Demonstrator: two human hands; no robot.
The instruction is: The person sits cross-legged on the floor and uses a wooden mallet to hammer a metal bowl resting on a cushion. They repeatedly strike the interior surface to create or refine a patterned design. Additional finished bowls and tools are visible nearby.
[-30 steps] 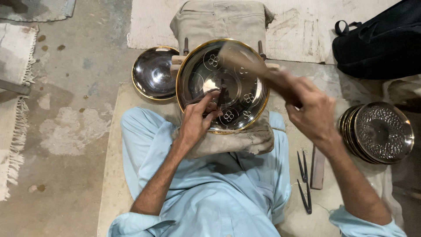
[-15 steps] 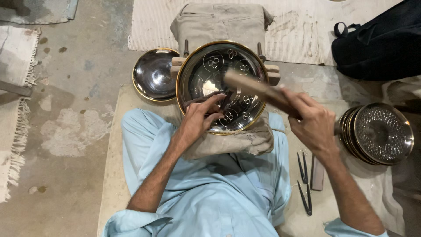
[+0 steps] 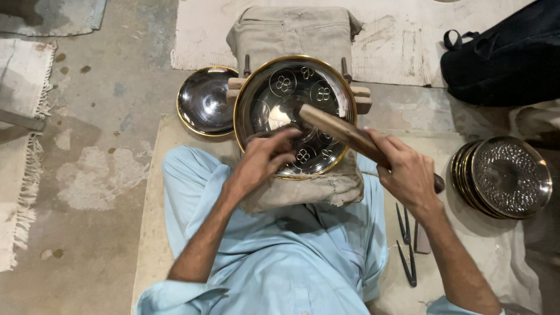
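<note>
Large brass-rimmed plate sits on cloth pad over lap, w/ smaller bowl just left of it. Left hand pinches small tool on plate's face. Right hand closed round wooden mallet handle. Plate looks stiff, slick; steady at rim.

Whatever the left hand pinches is hidden by its fingers; the black bag runs off-frame.

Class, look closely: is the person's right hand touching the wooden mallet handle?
Touching. The head view shows the right hand wrapped around the wooden mallet handle, fingers closed over it with no gap, above the decorated metal plate.
</note>
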